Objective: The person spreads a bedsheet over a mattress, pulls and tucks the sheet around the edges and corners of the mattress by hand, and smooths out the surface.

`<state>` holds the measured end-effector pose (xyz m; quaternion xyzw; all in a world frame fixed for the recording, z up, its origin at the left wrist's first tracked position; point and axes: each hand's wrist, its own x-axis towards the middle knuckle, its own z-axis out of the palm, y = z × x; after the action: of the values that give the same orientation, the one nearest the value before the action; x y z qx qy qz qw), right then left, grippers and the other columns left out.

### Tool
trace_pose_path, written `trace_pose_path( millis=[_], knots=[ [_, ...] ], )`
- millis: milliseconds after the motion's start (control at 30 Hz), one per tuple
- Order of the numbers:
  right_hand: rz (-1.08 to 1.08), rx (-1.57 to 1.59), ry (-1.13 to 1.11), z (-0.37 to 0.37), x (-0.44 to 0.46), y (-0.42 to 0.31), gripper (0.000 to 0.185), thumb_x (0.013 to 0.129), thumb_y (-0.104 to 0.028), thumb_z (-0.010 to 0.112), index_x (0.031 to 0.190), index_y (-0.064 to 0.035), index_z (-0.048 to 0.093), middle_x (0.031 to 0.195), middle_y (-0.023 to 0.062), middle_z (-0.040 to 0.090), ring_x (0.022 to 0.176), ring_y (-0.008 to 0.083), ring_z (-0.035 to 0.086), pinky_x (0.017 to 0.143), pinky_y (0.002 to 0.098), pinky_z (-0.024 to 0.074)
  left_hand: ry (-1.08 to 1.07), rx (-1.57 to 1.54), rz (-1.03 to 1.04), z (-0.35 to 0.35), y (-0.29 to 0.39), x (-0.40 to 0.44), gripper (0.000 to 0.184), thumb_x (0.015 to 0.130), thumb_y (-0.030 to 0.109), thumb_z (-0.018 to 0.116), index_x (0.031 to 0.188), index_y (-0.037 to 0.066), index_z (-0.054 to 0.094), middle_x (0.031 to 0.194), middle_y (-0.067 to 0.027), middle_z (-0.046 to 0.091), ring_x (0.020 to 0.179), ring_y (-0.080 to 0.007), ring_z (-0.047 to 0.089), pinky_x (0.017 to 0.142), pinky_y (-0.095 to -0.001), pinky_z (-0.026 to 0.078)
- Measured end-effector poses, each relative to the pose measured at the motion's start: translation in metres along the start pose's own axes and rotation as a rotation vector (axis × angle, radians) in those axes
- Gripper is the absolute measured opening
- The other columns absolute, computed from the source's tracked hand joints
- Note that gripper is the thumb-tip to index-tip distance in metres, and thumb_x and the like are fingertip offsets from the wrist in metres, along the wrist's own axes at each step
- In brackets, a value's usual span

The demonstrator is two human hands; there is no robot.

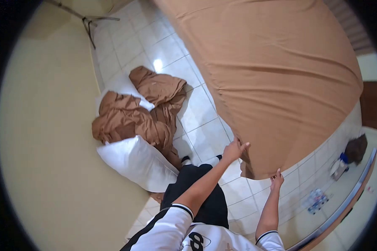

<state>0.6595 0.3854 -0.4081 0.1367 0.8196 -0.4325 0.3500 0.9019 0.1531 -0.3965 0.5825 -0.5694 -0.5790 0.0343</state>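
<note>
A brown bed sheet [280,83] is spread over the mattress, with ripples running across its middle. My left hand [234,151] grips the sheet at the side edge near the closest corner, its thumb lying on top. Around that corner, my right hand [277,180] has its fingers closed on the sheet's near edge. A short flap of cloth [246,170] hangs down between the two hands. The mattress itself is hidden under the sheet.
Left of the bed, crumpled brown bedding [134,121] and a white pillow [136,163] lie on the tiled floor [205,134] by the wall. A metal stand [88,21] is at the far left. Bottles [316,201] and a dark bag [356,149] sit to the right.
</note>
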Motion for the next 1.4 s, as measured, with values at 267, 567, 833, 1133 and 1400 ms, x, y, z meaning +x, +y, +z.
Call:
trace_pose_path(
  millis=[267,567,833,1133,1400],
  knots=[
    [-0.353,-0.289,0.082,0.016,-0.012,-0.001,0.026,0.093,-0.029,0.049,0.081,-0.0063,0.053,0.07,0.0018,0.052,0.059,0.0103,0.051,0.045,0.0247,0.0434,0.058,-0.171,0.087,0.05,-0.023,-0.032,0.041,0.091,0.038,0.043,0.081,0.0,0.055,0.08,-0.0208,0.061,0.077,-0.0411,0.058,0.065,-0.0472,0.046],
    [-0.561,-0.753,-0.038,-0.034,-0.043,0.028,0.034,0.095,-0.032,0.045,0.071,-0.0081,0.047,0.057,-0.0042,0.04,0.046,0.0047,0.036,0.04,0.0212,0.0304,0.208,-0.162,0.429,0.03,-0.066,-0.054,0.02,0.081,0.016,0.053,0.068,0.003,0.059,0.07,-0.0166,0.061,0.063,-0.033,0.059,0.063,-0.0421,0.047],
    [-0.686,-0.843,-0.031,-0.025,-0.121,0.054,0.036,0.095,-0.032,0.044,0.07,-0.0071,0.045,0.059,-0.0047,0.038,0.05,0.0041,0.034,0.043,0.0205,0.0293,0.295,-0.166,0.44,0.022,-0.112,-0.088,0.021,0.078,0.017,0.054,0.062,0.003,0.058,0.063,-0.0167,0.059,0.055,-0.0344,0.056,0.058,-0.0425,0.045],
    [-0.781,-0.902,-0.049,-0.021,-0.129,0.084,0.039,0.095,-0.031,0.043,0.067,-0.0046,0.043,0.056,-0.0023,0.035,0.052,0.0084,0.033,0.045,0.026,0.0295,0.236,-0.225,0.361,0.035,-0.146,-0.075,0.02,0.074,0.022,0.055,0.062,0.006,0.061,0.064,-0.0167,0.06,0.059,-0.0343,0.06,0.058,-0.0433,0.047],
    [-0.641,-1.036,-0.097,-0.011,-0.103,0.128,0.039,0.095,-0.028,0.044,0.063,-0.0062,0.04,0.054,-0.0014,0.039,0.048,0.009,0.04,0.045,0.0252,0.0352,-0.049,-0.365,0.202,0.035,-0.182,-0.042,0.028,0.078,0.032,0.054,0.062,0.01,0.06,0.057,-0.007,0.06,0.056,-0.0249,0.06,0.057,-0.039,0.046]
  ],
)
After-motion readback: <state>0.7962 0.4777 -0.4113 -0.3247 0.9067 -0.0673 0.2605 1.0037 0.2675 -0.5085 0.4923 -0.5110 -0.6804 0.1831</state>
